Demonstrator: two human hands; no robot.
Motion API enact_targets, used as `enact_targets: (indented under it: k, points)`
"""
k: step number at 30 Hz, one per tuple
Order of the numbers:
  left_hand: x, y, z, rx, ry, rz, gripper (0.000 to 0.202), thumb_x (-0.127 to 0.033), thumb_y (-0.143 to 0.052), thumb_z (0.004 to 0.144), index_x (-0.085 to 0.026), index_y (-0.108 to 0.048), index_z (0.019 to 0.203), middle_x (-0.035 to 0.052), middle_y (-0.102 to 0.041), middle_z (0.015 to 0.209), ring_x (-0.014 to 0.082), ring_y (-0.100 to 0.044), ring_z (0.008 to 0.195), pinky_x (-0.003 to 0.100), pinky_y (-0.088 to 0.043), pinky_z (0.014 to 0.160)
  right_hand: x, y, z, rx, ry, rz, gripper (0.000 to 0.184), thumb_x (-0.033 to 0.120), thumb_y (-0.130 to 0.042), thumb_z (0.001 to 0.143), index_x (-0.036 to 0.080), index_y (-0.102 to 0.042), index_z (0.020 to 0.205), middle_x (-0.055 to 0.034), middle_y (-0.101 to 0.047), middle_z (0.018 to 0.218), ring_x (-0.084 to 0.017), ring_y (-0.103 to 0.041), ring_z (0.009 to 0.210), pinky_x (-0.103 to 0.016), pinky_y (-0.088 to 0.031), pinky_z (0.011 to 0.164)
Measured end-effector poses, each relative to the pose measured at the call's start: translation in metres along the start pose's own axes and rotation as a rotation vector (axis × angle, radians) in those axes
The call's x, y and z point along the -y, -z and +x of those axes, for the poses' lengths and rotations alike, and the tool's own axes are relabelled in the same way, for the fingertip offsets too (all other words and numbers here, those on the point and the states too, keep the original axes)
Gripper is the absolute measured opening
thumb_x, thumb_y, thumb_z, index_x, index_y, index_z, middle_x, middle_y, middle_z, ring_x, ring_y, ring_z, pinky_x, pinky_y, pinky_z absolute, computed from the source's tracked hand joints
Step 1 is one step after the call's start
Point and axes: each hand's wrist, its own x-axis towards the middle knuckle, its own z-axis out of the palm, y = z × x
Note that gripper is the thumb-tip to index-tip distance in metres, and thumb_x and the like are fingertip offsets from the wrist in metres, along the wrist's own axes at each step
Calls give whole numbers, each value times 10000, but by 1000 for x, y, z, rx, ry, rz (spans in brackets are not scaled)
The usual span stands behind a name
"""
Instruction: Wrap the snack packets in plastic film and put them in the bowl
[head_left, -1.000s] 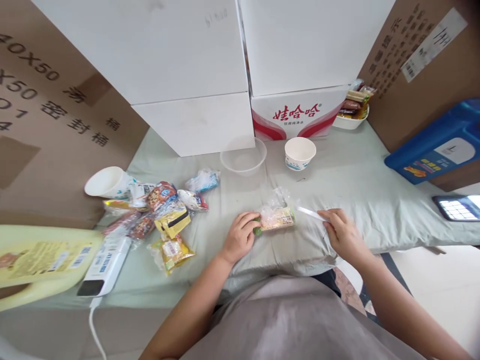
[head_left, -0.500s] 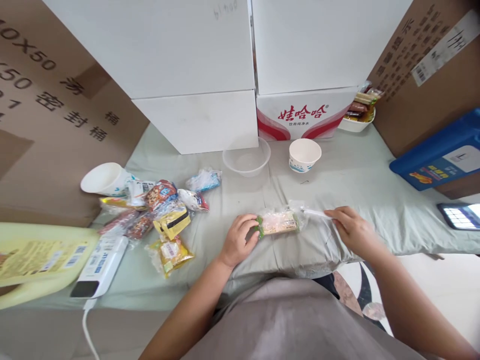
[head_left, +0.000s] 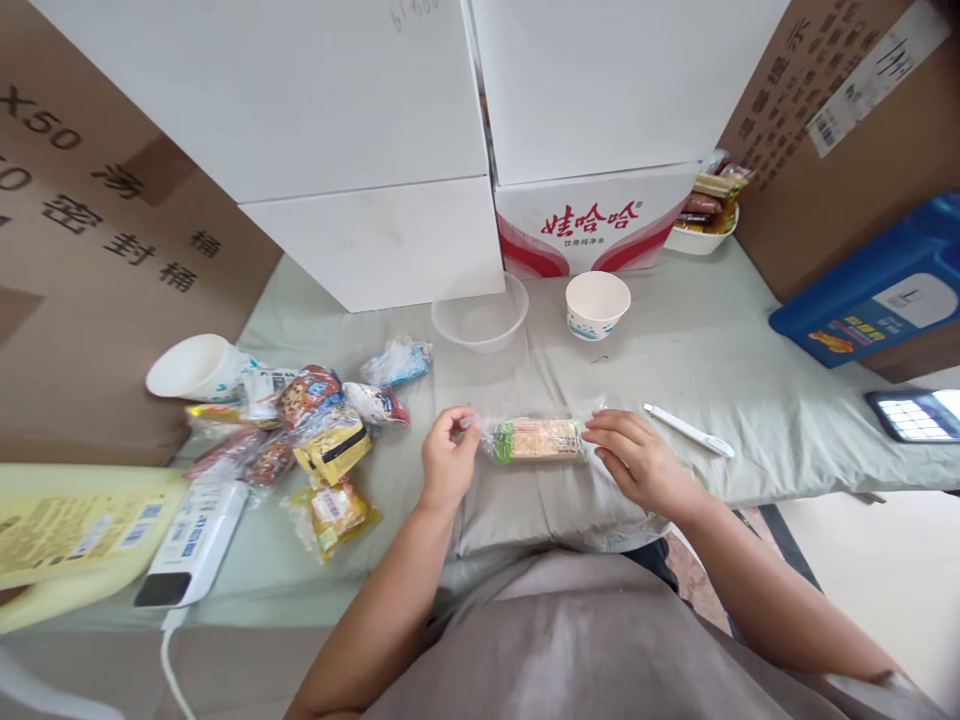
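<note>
**Pinched at one end, touched at the other**

Your left hand (head_left: 448, 460) has thumb and forefinger closed on the left tail of the oblong tan snack packet in clear plastic wrap (head_left: 536, 440). Your right hand (head_left: 636, 458) lays curled fingertips on the packet's right end; whether they clamp it does not show.

The snack packet lies flat on the pale green cloth (head_left: 750, 390), directly between the two hands and equally near both. Its long axis runs left to right, with the green end toward the left hand. The cloth's near edge drops away just behind your wrists.

A slim white pen (head_left: 688, 430) lies just beside the right hand, not touching it. A heap of coloured foil sachets (head_left: 330, 445) sits apart on the left.

Ahead is bare cloth, then a clear plastic bowl (head_left: 480, 318) and a white paper cup (head_left: 598, 303) in front of the stacked white boxes (head_left: 360, 150).
</note>
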Motion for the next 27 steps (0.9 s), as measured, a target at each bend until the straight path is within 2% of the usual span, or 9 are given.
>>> enact_targets:
  k: [4, 8, 11, 13, 15, 18, 21, 24, 27]
  points:
    - [6, 26, -9, -151, -79, -91, 49, -167, -528, 734, -187, -558, 766, 6, -635, 780, 145, -646, 786, 290, -528, 767, -13, -14, 14, 47, -156, -4, 321, 233, -381, 973, 197, -584, 1219, -121, -612, 1248, -237, -583, 1154, -424, -509, 941]
    - [-11, 46, -30, -150, -363, -26, 164, -50, -469, 761, -191, -554, 766, -3, -619, 773, 138, -635, 784, 296, -533, 744, -15, -17, 12, 192, -319, 63, 304, 250, -387, 970, 214, -631, 1149, -72, -705, 1074, -210, -673, 950, -355, -533, 812]
    - [-36, 43, -40, 179, -584, -16, 253, -9, -440, 808, -197, -600, 865, 17, -658, 815, 143, -646, 795, 293, -548, 714, -3, -13, 8, 400, -274, 132, 241, 246, -491, 931, 236, -668, 1095, -37, -731, 1001, -187, -682, 868, -304, -510, 757]
    - [-50, 29, -40, 443, -687, 33, 317, -5, -416, 830, -196, -619, 981, 48, -691, 925, 158, -662, 893, 316, -561, 789, 6, -11, 7, 542, -174, 142, 194, 236, -583, 880, 250, -689, 1042, -18, -733, 926, -175, -673, 816, -286, -489, 726]
    - [-58, 11, -36, 594, -760, 144, 350, -24, -404, 857, -186, -611, 1088, 78, -690, 1067, 183, -639, 1050, 355, -536, 914, 13, -9, 8, 603, -98, 119, 144, 250, -672, 822, 245, -705, 962, -13, -717, 853, -176, -653, 776, -286, -472, 699]
    - [-58, -18, -24, 613, -746, 420, 326, -112, -439, 907, -177, -576, 1195, 102, -649, 1206, 242, -557, 1201, 429, -477, 995, 13, -10, 11, 498, -52, 109, 94, 305, -683, 826, 219, -699, 860, -32, -685, 797, -192, -621, 790, -306, -476, 713]
    - [-53, -34, -13, 615, -603, 711, 369, -245, -560, 889, -173, -545, 1250, 126, -626, 1217, 300, -556, 1144, 474, -473, 927, 1, -19, 13, 271, -94, 132, 195, 254, -503, 931, 196, -677, 998, -80, -674, 926, -201, -614, 891, -335, -507, 791]
    - [-53, -35, -9, 684, -488, 839, 452, -361, -683, 802, -177, -577, 1201, 122, -638, 1094, 314, -564, 1047, 467, -461, 878, -18, -35, 10, 71, -231, 59, 383, 138, -383, 927, 174, -565, 1262, -131, -629, 1158, -219, -608, 1052, -379, -529, 872]
    - [-58, -26, -15, 731, -409, 828, 436, -411, -763, 703, -204, -621, 1060, 93, -617, 1002, 306, -561, 986, 451, -455, 852, -33, -49, 4, 20, -262, -2, 429, 95, -374, 901, 199, -576, 1265, -108, -628, 1213, -219, -604, 1112, -400, -527, 931]
